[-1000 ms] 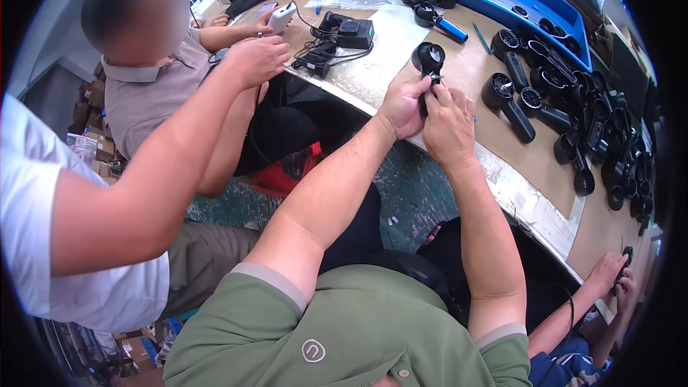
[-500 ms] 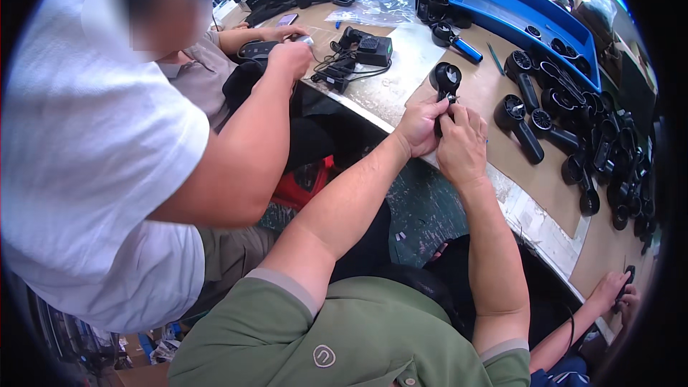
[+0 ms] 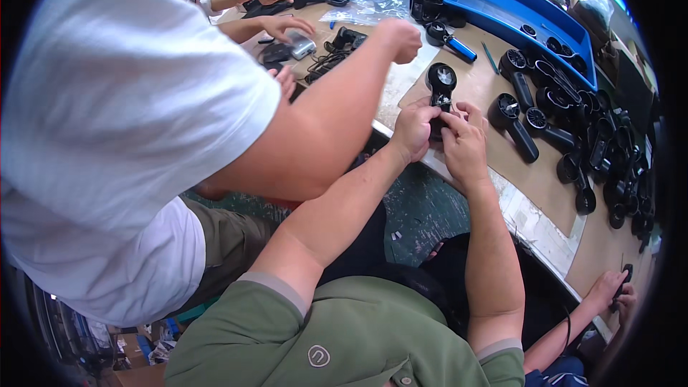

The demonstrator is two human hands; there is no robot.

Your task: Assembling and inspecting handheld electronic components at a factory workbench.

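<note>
My left hand (image 3: 414, 129) is wrapped round the handle of a black handheld fan (image 3: 441, 80), whose round head points away from me over the table's edge. Small metallic or pale parts show at the neck, just above my fingertips; what they are I cannot make out. My right hand (image 3: 466, 147) grips the same handle from the right, its fingertips pressed near the neck. Beyond the held fan lies another fan with a blue handle (image 3: 460, 49). To the right rest black fan bodies, one with its round grille (image 3: 507, 105) facing up.
A blue tray (image 3: 516, 14) with a few round black parts stands at the back. Many black fan parts (image 3: 609, 150) crowd the right side. A co-worker's arm (image 3: 322, 115) reaches across at left; another person's hands (image 3: 609, 290) work at lower right. A thin green tool (image 3: 490, 59) lies near the tray.
The co-worker in white has leaned in and stretched an arm across the table, covering the black boxy device. My right fingers have shifted on the fan's handle, uncovering more of its neck.
</note>
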